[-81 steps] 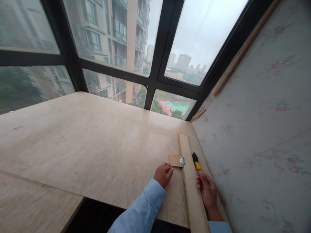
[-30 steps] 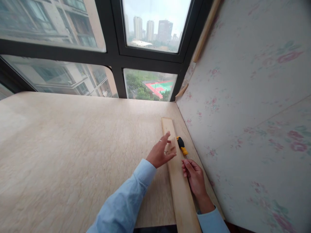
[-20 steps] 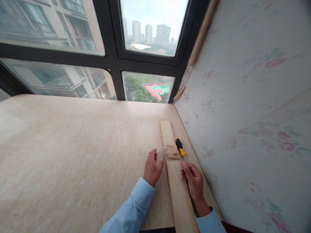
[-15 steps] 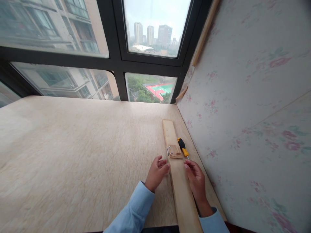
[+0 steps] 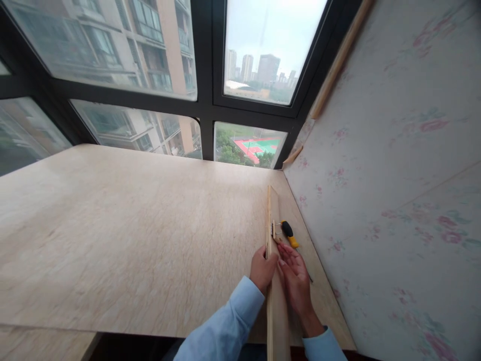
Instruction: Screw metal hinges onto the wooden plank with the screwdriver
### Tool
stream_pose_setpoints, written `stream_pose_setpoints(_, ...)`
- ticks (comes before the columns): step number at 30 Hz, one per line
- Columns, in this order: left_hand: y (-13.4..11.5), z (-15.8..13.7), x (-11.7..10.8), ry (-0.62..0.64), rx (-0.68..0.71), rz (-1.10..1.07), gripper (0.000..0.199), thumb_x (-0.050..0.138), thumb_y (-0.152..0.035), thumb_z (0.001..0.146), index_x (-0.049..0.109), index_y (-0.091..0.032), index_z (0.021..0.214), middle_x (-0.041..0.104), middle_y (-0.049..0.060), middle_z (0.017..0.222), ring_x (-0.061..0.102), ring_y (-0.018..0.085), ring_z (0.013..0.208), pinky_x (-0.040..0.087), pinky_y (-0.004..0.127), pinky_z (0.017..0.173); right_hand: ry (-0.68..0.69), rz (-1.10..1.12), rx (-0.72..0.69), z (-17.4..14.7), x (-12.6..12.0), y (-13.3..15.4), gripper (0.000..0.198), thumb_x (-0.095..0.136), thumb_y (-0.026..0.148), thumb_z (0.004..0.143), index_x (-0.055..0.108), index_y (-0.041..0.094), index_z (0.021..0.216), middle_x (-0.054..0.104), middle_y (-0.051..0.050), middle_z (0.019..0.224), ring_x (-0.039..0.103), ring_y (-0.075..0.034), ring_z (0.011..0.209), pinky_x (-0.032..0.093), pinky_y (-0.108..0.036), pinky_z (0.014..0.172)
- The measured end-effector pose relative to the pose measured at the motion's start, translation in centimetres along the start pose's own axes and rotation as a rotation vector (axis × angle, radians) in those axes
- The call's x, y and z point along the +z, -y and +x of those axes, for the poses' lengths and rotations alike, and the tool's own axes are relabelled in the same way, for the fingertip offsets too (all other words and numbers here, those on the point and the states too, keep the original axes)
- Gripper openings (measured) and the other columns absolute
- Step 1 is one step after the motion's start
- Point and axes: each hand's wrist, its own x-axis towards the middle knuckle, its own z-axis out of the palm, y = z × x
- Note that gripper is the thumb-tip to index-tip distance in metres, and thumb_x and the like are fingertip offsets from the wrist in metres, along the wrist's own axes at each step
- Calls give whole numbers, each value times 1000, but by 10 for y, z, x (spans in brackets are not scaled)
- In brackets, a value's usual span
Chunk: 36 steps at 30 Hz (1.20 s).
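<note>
A long pale wooden board [image 5: 278, 306] is tipped up onto its side, with its broad face turned toward the wall. My left hand [image 5: 263, 268] grips it from the left, thumb over the upper edge. On the other side, my right hand [image 5: 295, 276] is half curled with its palm up, thumb and fingertips against the board. Whether a small item sits between those fingers is hidden. Just beyond the fingertips, a small wood piece [image 5: 274, 229] is attached to the board, and screws [image 5: 278, 224] stick out of it. A black-and-yellow screwdriver [image 5: 288, 232] lies right of the board.
The board rests on a beige marble-patterned ledge [image 5: 150, 240]. A wall with floral wallpaper [image 5: 394, 200] rises close on the right. Dark-framed windows [image 5: 206, 108] stand behind the ledge, and its front edge runs near my forearms.
The board has gone from lying flat to standing tilted on its side. My left hand has closed on it, and my right hand has moved against it. The camera view has shifted slightly.
</note>
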Motion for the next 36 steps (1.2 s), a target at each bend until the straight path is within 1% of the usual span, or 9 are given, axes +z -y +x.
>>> stream_pose_setpoints(3,0,-5,-16,2,-34,-174,20,49,-16,74,68,-14,81,65,1,76,56,16,72,46,26,66,36,10,12,-4,13,2,42,75,33,79,65,26,119,63,-9,136,55,-27,130,39,-49,114)
stream_pose_setpoints(7,2,-14,-43,-5,-75,-309,16,53,-25,71,64,-13,73,59,-1,66,50,13,61,40,24,57,96,31,23,-10,26,2,43,75,33,79,64,25,120,62,-10,137,55,-26,131,37,-50,116)
stream_pose_setpoints(11,7,-26,-70,-30,-98,-367,24,55,-32,67,65,-12,77,61,0,67,49,13,59,38,24,54,154,32,50,-18,38,-2,44,76,34,79,64,25,120,63,-11,136,55,-27,131,36,-50,117)
stream_pose_setpoints(16,13,-41,-101,-71,-97,-408,29,57,-34,64,66,-11,77,61,2,66,49,13,57,40,25,54,208,30,80,-28,54,-5,44,77,38,78,65,24,118,63,-11,134,57,-29,128,39,-52,114)
stream_pose_setpoints(20,15,-48,-126,-114,-85,-408,29,58,-34,63,66,-10,76,62,2,65,50,14,58,40,26,54,275,11,92,-30,72,-4,46,77,39,79,62,25,120,60,-10,137,52,-28,132,40,-51,114)
stream_pose_setpoints(23,15,-50,-147,-164,-60,-389,27,58,-34,63,66,-11,73,61,2,63,49,13,56,38,25,52,339,0,116,-28,93,-4,52,77,40,78,60,26,125,56,-10,142,49,-28,136,40,-50,115)
stream_pose_setpoints(27,13,-48,-180,-254,-32,-355,26,60,-34,62,67,-11,70,62,1,62,49,12,55,38,24,51,461,34,147,-23,131,-5,59,79,40,76,56,26,129,53,-11,145,49,-29,136,39,-52,115)
stream_pose_setpoints(31,14,-44,-213,-320,-65,-386,27,64,-35,59,69,-11,71,63,1,60,51,13,54,39,24,51,564,61,185,-19,168,-12,62,81,41,73,55,26,128,51,-12,146,47,-29,137,37,-51,115)
stream_pose_setpoints(36,23,-41,-247,-324,-142,-494,34,70,-36,56,69,-11,79,65,2,60,59,17,57,46,26,54,631,121,223,-16,197,-26,64,81,41,72,54,26,128,50,-13,146,46,-28,138,37,-49,115)
